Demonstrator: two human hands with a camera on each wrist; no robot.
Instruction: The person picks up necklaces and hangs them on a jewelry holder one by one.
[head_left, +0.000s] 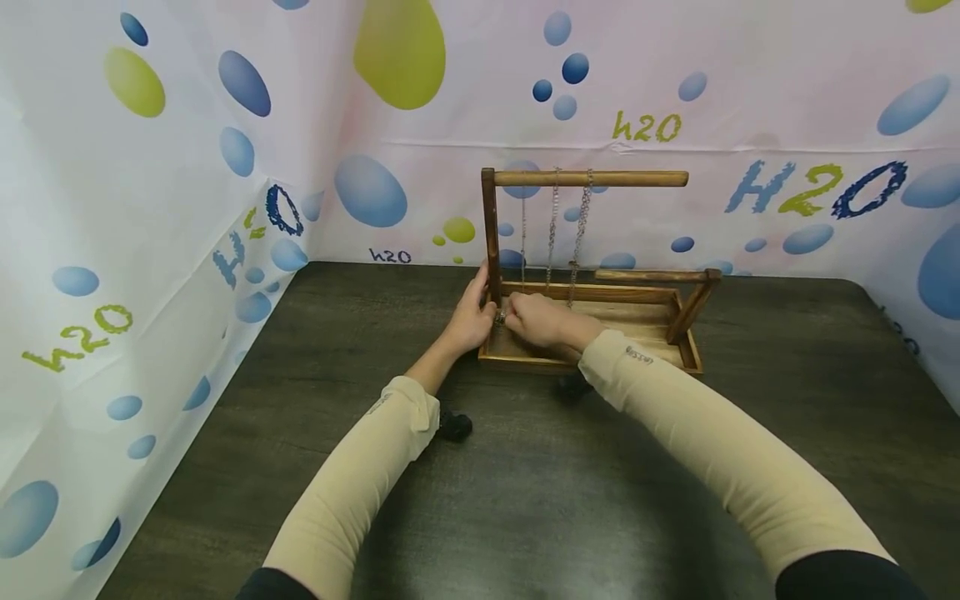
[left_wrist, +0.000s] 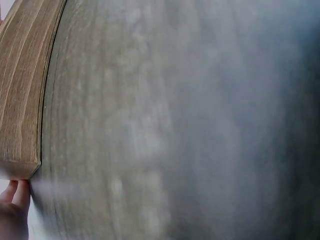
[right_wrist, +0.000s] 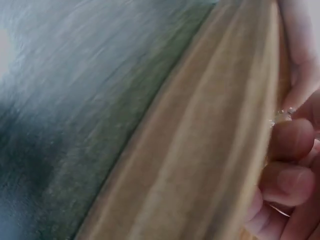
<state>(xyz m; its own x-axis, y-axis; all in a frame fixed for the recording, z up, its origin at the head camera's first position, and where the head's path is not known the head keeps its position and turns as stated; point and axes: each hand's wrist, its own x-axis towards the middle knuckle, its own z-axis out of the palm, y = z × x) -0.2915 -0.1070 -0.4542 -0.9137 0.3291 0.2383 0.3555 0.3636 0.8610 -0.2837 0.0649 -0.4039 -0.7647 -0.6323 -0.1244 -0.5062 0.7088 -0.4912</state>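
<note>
A wooden jewelry stand (head_left: 585, 362) with a shallow tray base sits toward the back of the table. My left hand (head_left: 471, 317) grips its left end, with long fingers along the outside of the tall post and the thumb at the tray's edge. My right hand (head_left: 536, 318) reaches over the tray, its fingers curled and the tips close to the left thumb. They pinch a small shiny piece of jewelry (right_wrist: 282, 116), mostly hidden by the fingers. In the left wrist view, fingertips (left_wrist: 21, 192) show at the tray's corner.
Several silvery chains (head_left: 581, 225) hang from the tall upper bar (head_left: 637, 178). A lower bar (head_left: 652, 276) juts from a short post at the tray's right end. Behind the dark table (head_left: 510, 500) is a patterned backdrop (head_left: 480, 83), which also runs along the left side.
</note>
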